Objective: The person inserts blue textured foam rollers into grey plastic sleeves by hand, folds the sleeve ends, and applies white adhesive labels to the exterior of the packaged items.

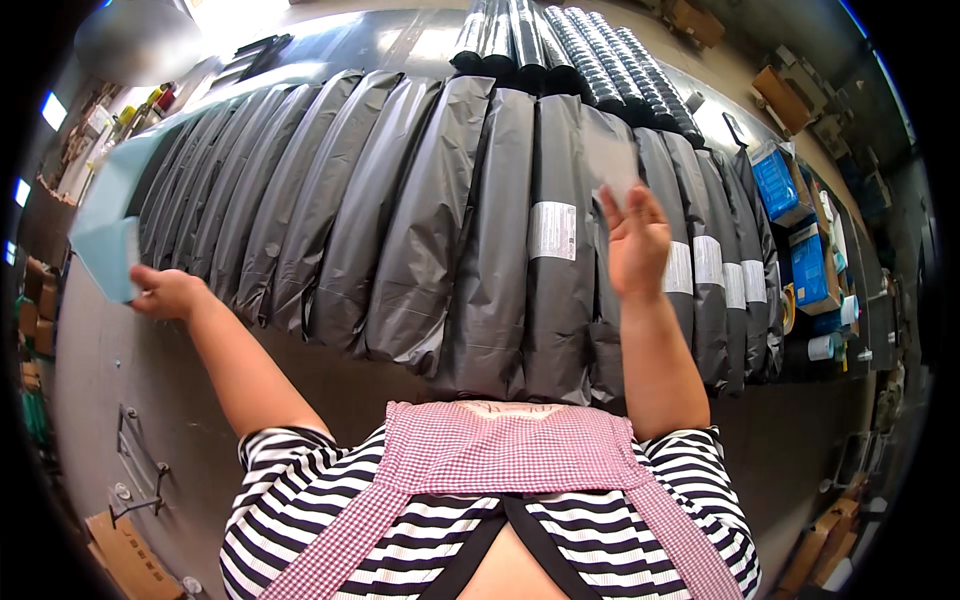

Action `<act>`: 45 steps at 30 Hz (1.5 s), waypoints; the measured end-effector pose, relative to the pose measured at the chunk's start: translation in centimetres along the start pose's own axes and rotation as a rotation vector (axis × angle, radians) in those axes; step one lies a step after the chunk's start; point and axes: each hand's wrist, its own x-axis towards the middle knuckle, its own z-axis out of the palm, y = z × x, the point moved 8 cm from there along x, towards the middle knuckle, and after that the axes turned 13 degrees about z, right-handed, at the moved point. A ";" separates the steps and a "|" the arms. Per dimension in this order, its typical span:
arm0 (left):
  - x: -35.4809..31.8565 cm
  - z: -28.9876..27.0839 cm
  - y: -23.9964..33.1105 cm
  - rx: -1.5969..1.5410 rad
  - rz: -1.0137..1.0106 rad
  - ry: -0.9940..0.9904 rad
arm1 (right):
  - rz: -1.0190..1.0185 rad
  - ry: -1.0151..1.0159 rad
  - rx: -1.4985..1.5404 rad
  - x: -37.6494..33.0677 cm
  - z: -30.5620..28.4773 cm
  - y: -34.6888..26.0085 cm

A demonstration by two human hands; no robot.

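Note:
A long row of grey plastic-wrapped packages [425,220] lies side by side across the table before me. At the far left, my left hand [165,293] grips a pale blue strip of label backing [105,255], which bends upward and away. My right hand [638,240] is raised over the packages right of the middle. Between its fingertips is a whitish label [610,145], smeared by motion and partly see-through. White printed labels are stuck on several packages, one label [553,230] just left of my right hand. The packages left of it show no labels.
Rolls in shiny dark wrap [520,45] and bubble-wrapped rolls [615,60] lie at the far side. Blue-and-brown boxes [780,185] and small rolls [822,347] stand at the right. A cardboard box [135,560] sits low at the left.

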 end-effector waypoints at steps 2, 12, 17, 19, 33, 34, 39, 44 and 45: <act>-4.7 1.5 0.9 0.042 0.098 -0.331 | 0.050 0.030 -0.186 -0.9 2.2 3.0; -38.5 -4.7 13.5 -0.766 -1.714 -0.992 | -0.450 -0.105 -1.179 -3.1 7.0 9.0; -40.9 -5.1 12.7 -0.706 -1.714 -1.135 | -0.456 -0.160 -1.200 -3.3 7.3 9.3; -40.7 -5.1 12.2 -0.650 -1.698 -1.156 | -0.485 -0.190 -1.216 -3.7 7.5 9.5; -38.5 -3.3 12.3 -0.935 -1.730 -1.127 | -0.294 -0.319 -1.472 -3.6 6.7 11.4; -38.1 -3.5 12.4 -0.938 -1.726 -1.123 | -0.299 -0.323 -1.470 -4.1 7.9 10.3; -35.0 -3.5 12.5 -0.981 -1.675 -1.063 | -0.056 -0.401 -1.783 -4.1 12.4 10.4; -32.4 -2.5 12.4 -1.098 -1.623 -1.038 | -0.284 -0.084 -1.837 0.0 10.6 16.6; -31.9 -2.5 12.0 -1.095 -1.616 -1.035 | -0.258 -0.102 -1.800 -0.1 10.6 17.1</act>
